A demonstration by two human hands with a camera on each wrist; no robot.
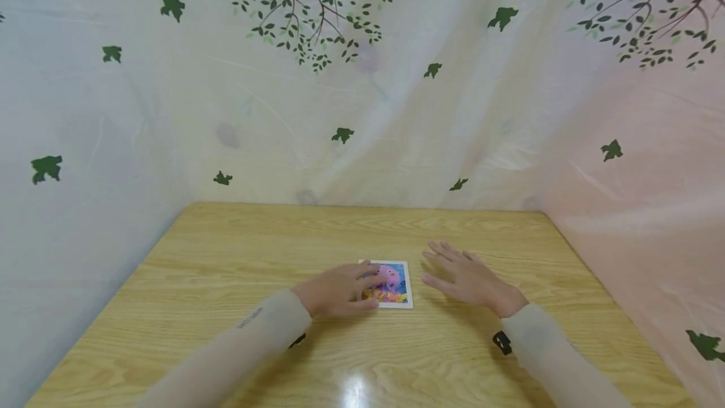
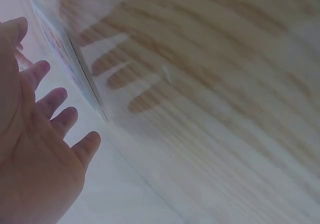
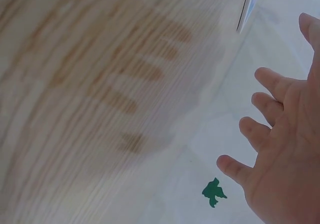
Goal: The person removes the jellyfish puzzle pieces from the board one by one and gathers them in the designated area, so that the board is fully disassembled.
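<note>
Head view: picture card (image 1: 399, 283) lies flat on counter (image 1: 249, 238), partly beneath left hand (image 1: 342, 289), near right hand (image 1: 469, 277). Both hands spread wide.

Printed along the left sleeve (image 1: 243, 346), near its wrist end: a short line of dark lettering (image 1: 250, 318), slanting upward, too small and blurred to read for certain. No readable word, number, brand or sign in any of the views.
</note>
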